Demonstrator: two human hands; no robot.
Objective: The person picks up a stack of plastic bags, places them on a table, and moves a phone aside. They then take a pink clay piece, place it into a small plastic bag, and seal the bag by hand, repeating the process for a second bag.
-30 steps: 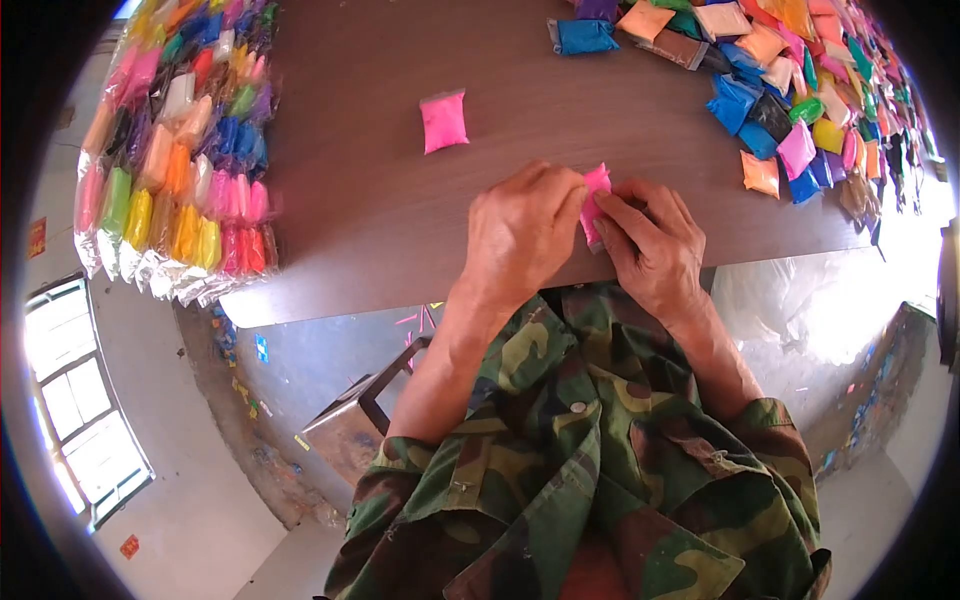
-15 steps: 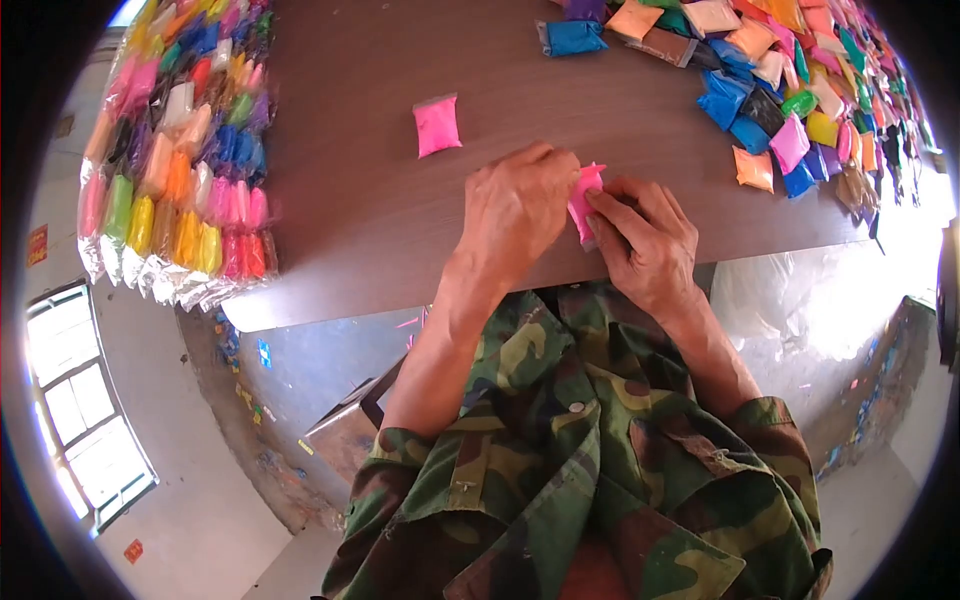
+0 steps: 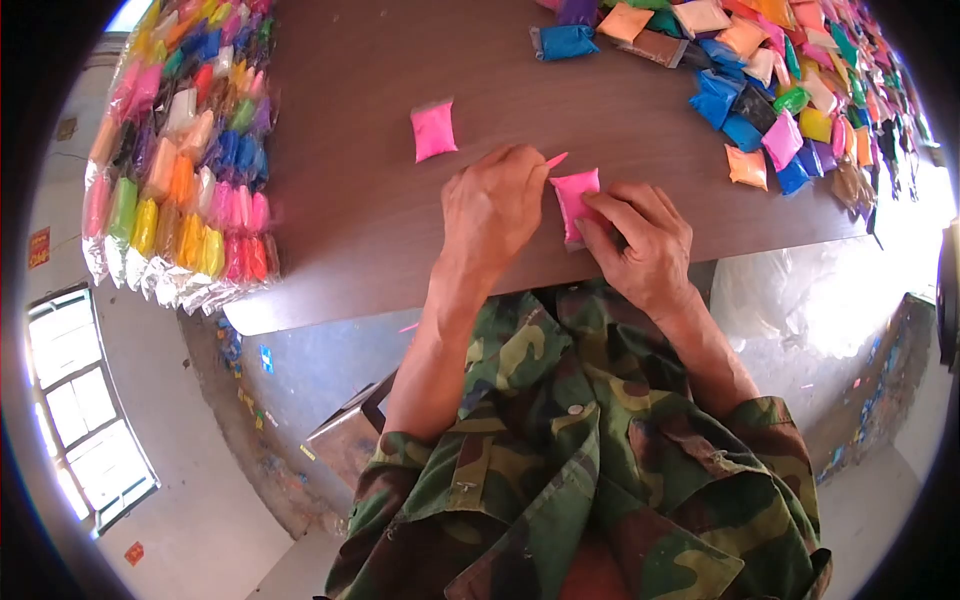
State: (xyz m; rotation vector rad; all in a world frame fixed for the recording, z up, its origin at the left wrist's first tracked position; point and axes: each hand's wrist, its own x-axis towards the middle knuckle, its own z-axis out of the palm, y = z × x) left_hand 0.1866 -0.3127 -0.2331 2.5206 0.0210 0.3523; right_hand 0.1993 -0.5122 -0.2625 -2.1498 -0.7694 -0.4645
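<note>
Between the thumb and fingers of my right hand (image 3: 645,238) is a small clear packet of pink clay (image 3: 573,198), held at its right edge just above the table. My left hand (image 3: 492,208) is closed beside it, knuckles up, not touching the packet. From its fingers sticks a thin, pointed pink piece (image 3: 557,160); the rest of that piece is hidden in the hand. A second pink packet (image 3: 434,131) lies flat on the brown table (image 3: 350,190), beyond my left hand.
Bagged rows of coloured clay packets (image 3: 180,190) line the table's left side. A loose heap of mixed-colour packets (image 3: 745,90) spreads over the far right. Below the table's near edge are a brown box-like object (image 3: 345,440) and clear plastic sheeting (image 3: 790,295).
My left hand has drawn away to the left from the packet with the pink piece. The packet in my right hand now shows its broad face.
</note>
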